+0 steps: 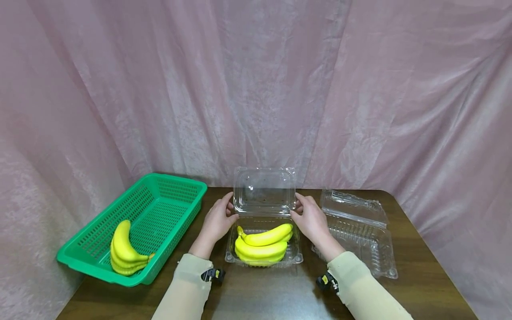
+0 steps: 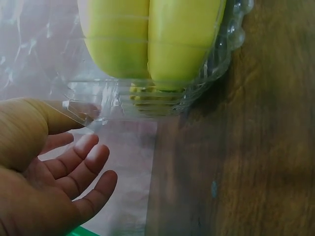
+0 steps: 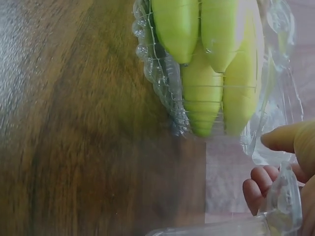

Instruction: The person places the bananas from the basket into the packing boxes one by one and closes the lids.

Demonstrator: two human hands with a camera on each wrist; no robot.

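Note:
A clear plastic clamshell container (image 1: 298,249) stands on the table with its lid (image 1: 264,191) raised upright. Inside its base lies a bunch of yellow bananas (image 1: 262,251), also seen through the plastic in the left wrist view and the right wrist view. My left hand (image 1: 218,220) pinches the lid's left edge low down, the thumb in front and the fingers behind. On the opposite side, my right hand (image 1: 312,218) holds the right edge the same way. Some fingertips are partly hidden behind the plastic.
At the left stands a green basket (image 1: 176,186) with another bunch of bananas (image 1: 126,249) in it. A second clear container (image 1: 368,240), its lid tilted back, lies right of my right hand, partly behind the forearm. A pink curtain (image 1: 280,89) hangs behind the brown table (image 1: 256,293).

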